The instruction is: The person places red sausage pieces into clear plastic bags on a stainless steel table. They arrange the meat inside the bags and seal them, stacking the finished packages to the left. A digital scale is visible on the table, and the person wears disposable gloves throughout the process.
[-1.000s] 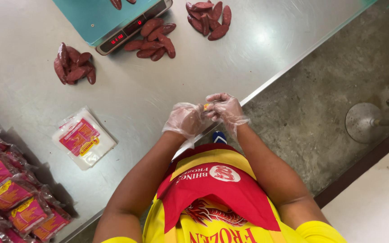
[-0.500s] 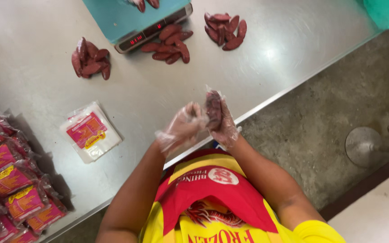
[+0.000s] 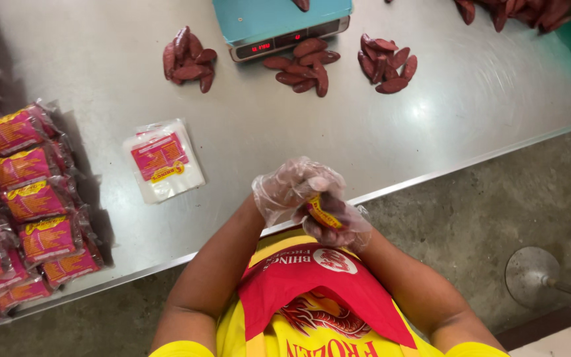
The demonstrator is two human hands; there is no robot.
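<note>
partly hidden, hands [image 3: 312, 201] clutch a packet [image 3: 324, 213].

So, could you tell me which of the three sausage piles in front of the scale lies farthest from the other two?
The left pile, off the scale's left corner. The middle pile and right pile sit close together, while bare table separates the left one.

Gloved left hand [image 3: 292, 188] and right hand [image 3: 335, 225] clasped together, forearms bent inward, fingers seemingly curled
</note>
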